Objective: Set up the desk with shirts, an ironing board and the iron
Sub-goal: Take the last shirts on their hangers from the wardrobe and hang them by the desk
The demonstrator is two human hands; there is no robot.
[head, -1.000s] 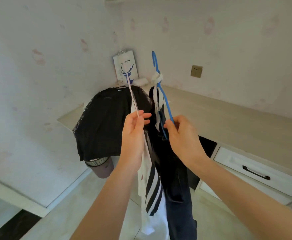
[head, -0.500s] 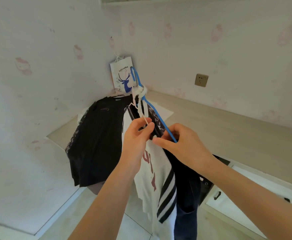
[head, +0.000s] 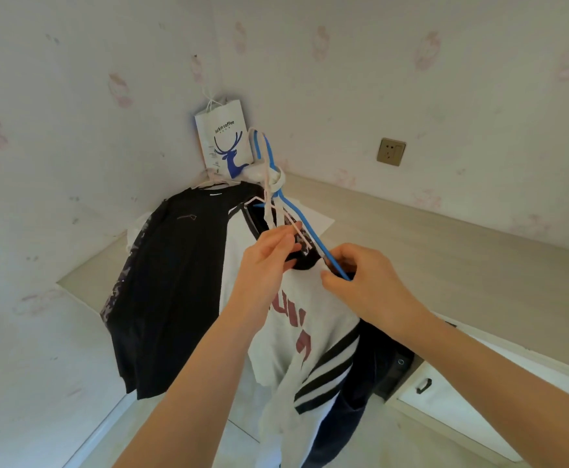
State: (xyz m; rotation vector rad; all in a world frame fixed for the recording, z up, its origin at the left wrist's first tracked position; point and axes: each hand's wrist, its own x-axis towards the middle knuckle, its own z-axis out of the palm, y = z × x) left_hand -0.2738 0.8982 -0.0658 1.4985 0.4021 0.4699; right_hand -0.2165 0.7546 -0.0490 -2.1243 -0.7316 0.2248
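Note:
A white shirt [head: 296,329] with red letters and black sleeve stripes hangs in front of me on a white hanger [head: 269,211]. My left hand [head: 266,265] pinches that hanger at the shirt's dark collar. My right hand [head: 364,282] grips a blue hanger [head: 296,214] that carries a dark navy garment [head: 354,400] behind the white shirt. A black shirt [head: 175,285] hangs over the left end of the wooden desk [head: 445,258]. No iron or ironing board is in view.
A white paper bag [head: 224,140] with a blue deer print hangs in the wall corner. A wall socket [head: 391,152] sits above the desk. White drawers [head: 445,396] with dark handles lie under the desk at right. Tiled floor lies below.
Both hangers have swung closer together with their hooks now overlapping, and the white shirt's front has turned toward me. The view has moved in and tilted up.

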